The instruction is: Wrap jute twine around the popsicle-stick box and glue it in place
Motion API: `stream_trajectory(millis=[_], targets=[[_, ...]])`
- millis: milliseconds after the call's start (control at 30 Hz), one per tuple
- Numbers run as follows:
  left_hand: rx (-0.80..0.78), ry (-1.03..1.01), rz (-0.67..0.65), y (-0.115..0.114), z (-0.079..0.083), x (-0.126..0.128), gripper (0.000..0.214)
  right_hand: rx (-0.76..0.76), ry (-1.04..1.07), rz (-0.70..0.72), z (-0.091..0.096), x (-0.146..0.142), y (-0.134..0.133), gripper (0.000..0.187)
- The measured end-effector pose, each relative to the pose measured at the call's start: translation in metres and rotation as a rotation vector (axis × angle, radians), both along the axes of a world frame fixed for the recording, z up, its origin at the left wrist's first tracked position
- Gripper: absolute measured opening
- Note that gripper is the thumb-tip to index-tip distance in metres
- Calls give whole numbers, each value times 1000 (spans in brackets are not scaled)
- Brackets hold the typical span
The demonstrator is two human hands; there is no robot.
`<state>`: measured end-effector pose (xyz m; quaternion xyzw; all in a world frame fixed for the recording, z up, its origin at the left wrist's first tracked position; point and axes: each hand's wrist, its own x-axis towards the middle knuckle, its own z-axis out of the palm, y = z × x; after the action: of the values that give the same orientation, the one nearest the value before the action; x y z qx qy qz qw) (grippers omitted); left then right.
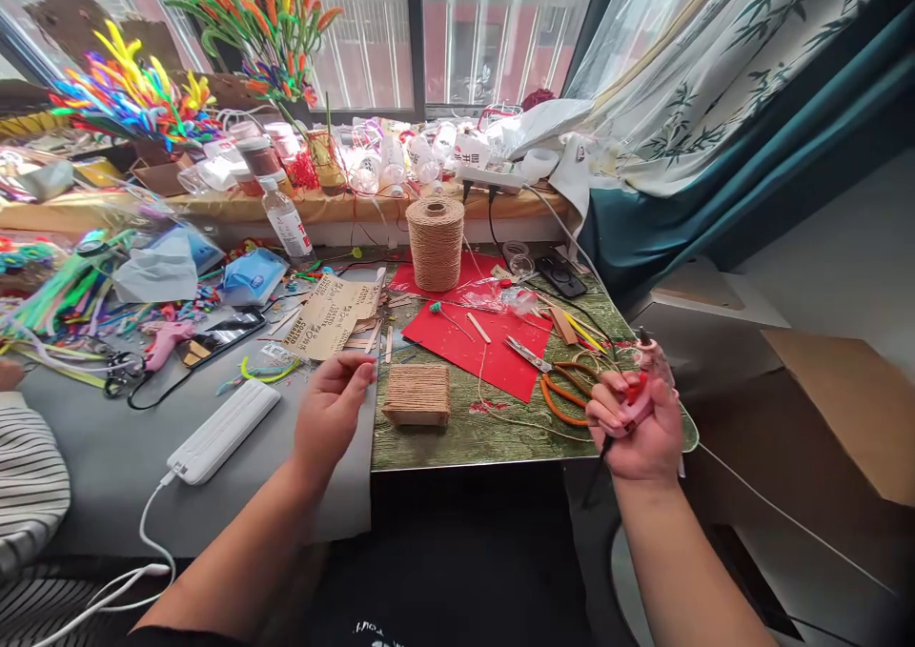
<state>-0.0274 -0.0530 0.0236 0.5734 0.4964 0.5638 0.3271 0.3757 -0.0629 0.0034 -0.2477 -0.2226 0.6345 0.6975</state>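
My right hand (635, 428) is closed around a pink glue gun (647, 380) at the right edge of the green mat (472, 433), its nozzle pointing up and away. My left hand (333, 409) hovers over the table's front edge with its fingers loosely curled and nothing in them. Just right of that hand lies a small block wrapped in twine (416, 394). Orange-handled scissors (561, 380) rest beside my right hand, on the edge of a red paper sheet (478, 337). A big spool of twine (436, 242) stands behind.
A white power bank (223, 430) with a cable lies on the grey cloth at left. A second pink glue gun (166, 339), a phone (221, 333) and craft clutter fill the left side. Another person's striped sleeve (29, 485) is at far left. A cardboard box (850, 409) stands at right.
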Motion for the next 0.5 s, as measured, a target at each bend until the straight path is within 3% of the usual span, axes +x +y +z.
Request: stream_trajectory(millis=[67,200,333,500], targets=[[-88,21,8,9,-13,-14,37,-21,-26,4,-10,5,8,18],[-321,84,-195,20,-32,-12,52,-42,-183,62,-39,-11,19,20],[-499,84,-374,20,-32,1,58,-69,-391,109,-63,-30,20,23],[-576,19,-404,17,-26,1,57,-120,-542,213,-76,-31,16,32]])
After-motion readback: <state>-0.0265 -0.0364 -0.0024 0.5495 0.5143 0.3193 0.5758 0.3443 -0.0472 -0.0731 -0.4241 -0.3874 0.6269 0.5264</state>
